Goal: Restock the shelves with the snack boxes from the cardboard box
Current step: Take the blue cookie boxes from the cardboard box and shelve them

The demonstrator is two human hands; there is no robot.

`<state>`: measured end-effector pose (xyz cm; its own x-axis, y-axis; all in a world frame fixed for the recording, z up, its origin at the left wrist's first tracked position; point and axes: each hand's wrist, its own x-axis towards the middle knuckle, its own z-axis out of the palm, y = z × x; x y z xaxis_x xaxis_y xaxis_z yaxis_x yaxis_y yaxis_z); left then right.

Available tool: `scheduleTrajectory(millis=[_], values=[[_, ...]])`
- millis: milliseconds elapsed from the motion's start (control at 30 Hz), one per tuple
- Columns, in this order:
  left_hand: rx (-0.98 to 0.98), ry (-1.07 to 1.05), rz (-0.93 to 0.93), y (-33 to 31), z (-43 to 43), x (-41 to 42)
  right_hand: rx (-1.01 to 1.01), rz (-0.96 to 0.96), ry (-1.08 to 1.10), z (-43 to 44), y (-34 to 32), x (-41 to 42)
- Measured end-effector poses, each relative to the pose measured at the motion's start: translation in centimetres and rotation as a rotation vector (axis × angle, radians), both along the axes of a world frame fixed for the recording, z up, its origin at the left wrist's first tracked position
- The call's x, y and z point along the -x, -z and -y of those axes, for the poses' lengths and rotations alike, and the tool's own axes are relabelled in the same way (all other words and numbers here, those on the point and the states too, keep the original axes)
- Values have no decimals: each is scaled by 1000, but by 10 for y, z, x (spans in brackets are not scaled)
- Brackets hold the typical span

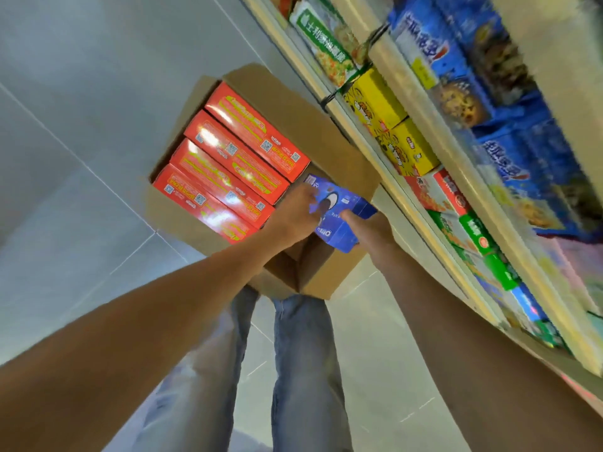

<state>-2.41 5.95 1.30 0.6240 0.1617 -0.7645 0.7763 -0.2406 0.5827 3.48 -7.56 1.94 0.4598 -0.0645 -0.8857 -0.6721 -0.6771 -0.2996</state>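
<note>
An open cardboard box (329,132) stands on the floor beside the shelves. Several red snack boxes (235,158) lie packed side by side in its left part. A blue Oreo box (342,220) is held just above the box's right part. My left hand (293,216) grips the Oreo box's left side, with its fingers curled over the top face. My right hand (368,230) holds its right end, thumb on top. The bottom of the cardboard box under the Oreo box is hidden.
Shelves (424,197) run along the right, stocked with yellow boxes (391,132), green and red boxes (470,230) and blue cookie boxes (456,76). My legs in jeans (300,370) stand in front of the cardboard box. Grey tiled floor (81,158) lies to the left.
</note>
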Motion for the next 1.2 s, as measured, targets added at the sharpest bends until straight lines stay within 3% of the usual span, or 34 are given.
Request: scheduleTrajectory(millis=[100,267,433,500,567,767,867,967,1067,1200], values=[[-4,296,82,-44,-3,-10,-33,-12,186,5,-54,-1],[-195,617,354,-127,-10,-19,-226,-102,486,9,-140,-14],[-578,800,708,-207,-25,-39,-379,-124,612,9,-235,-44],[-628,827,804,-246,-33,-53,-429,-130,653,6,-273,-50],[-583,839,783,-284,-41,-70,-494,-114,661,2,-310,-51],[-338,763,556,-398,-74,-101,-363,47,393,4,-410,-47],[-171,738,462,-452,-86,-117,-253,344,148,0,-462,-52],[-14,755,456,-495,-90,-130,-298,629,-43,-6,-512,-53],[-53,793,463,-554,-73,-129,-276,769,-197,-8,-560,-47],[-52,864,530,-621,-40,-130,-213,957,-200,5,-625,-45]])
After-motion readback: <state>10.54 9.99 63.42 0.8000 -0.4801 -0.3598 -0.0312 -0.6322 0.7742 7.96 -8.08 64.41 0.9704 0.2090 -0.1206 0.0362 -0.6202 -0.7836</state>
